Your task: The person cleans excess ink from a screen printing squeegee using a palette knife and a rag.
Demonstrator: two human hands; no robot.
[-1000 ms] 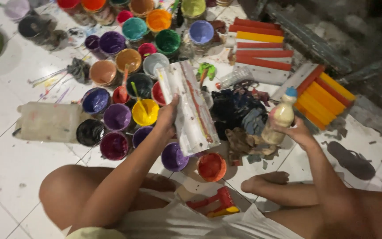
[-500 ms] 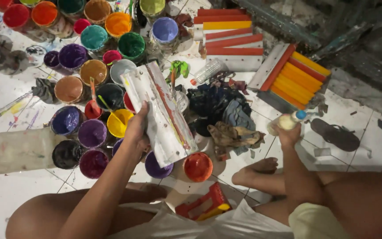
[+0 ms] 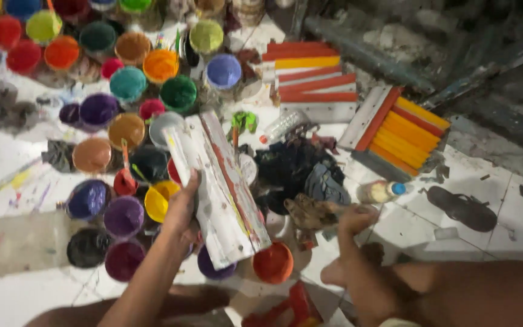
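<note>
Left hand (image 3: 183, 209) clamps a paint-streaked white board (image 3: 216, 188); right hand (image 3: 353, 219) fisted on brown rag (image 3: 313, 212).

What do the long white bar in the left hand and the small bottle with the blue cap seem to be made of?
Long white bar: probably wood with a matt, paint-smeared finish, hard to confirm; red and yellow streaks run along it.
Bottle: likely translucent plastic; pale contents show through.
</note>
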